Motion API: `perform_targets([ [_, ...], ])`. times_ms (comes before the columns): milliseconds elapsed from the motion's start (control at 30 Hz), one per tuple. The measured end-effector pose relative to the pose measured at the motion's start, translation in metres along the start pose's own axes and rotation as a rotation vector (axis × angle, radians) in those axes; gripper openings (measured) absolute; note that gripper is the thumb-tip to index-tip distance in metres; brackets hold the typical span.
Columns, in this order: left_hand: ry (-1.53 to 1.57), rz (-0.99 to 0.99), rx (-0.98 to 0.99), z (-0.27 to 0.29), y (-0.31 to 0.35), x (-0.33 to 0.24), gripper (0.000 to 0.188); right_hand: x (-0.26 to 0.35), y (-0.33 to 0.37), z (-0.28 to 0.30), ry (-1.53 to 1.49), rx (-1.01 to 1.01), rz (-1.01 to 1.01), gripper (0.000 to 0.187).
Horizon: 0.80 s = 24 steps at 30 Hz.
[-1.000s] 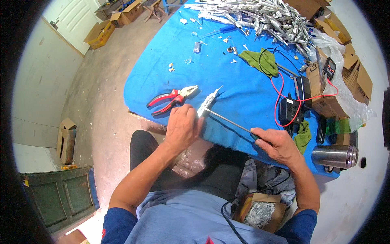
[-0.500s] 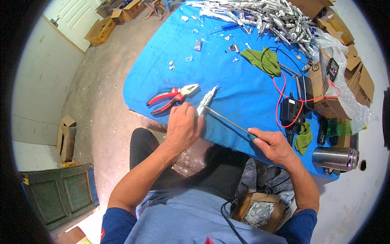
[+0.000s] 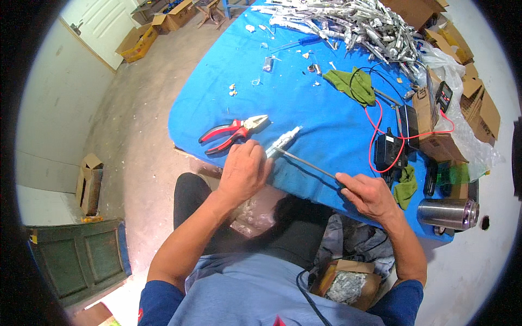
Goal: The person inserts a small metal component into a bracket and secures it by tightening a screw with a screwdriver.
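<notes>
My left hand (image 3: 248, 167) is closed round the near end of a slim white pen-shaped device (image 3: 289, 139), which lies slanted over the blue cloth, pointing away to the right. My right hand (image 3: 368, 196) grips a screwdriver by its handle, mostly hidden in the fingers. The long metal shaft (image 3: 312, 164) reaches left, and its tip meets the device just beyond my left fingers. Pliers with red and black handles (image 3: 232, 133) lie with jaws slightly apart beside my left hand, not held.
At the back is a heap of similar white devices (image 3: 359, 27). A blue-handled screwdriver (image 3: 309, 40) and small loose parts lie before it. To the right are green cloths (image 3: 350, 84), a black power adapter (image 3: 388, 149) with red wire, a steel flask (image 3: 447, 212) and cardboard boxes (image 3: 480, 108).
The white device has turned, its far end now tilting further right and its thin pointed tip no longer showing. My right hand and the screwdriver have shifted slightly nearer and to the right.
</notes>
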<state>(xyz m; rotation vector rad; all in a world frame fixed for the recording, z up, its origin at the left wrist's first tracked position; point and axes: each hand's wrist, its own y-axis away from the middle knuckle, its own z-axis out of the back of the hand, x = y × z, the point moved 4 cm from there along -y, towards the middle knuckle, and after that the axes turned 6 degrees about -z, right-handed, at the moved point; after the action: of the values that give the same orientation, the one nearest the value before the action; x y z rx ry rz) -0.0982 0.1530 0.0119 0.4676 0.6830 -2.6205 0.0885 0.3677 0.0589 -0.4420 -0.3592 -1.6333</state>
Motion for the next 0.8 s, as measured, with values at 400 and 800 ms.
perform_targets([
  [400, 0.084, -0.036, 0.117, 0.001, -0.005, 0.013, 0.022, -0.021, -0.001, -0.017, -0.349, 0.017, -0.047, 0.032],
  [800, 0.076, 0.13, 0.049, -0.002, -0.002, 0.009, 0.025, 0.01, 0.006, -0.018, -0.115, -0.004, -0.143, 0.033],
])
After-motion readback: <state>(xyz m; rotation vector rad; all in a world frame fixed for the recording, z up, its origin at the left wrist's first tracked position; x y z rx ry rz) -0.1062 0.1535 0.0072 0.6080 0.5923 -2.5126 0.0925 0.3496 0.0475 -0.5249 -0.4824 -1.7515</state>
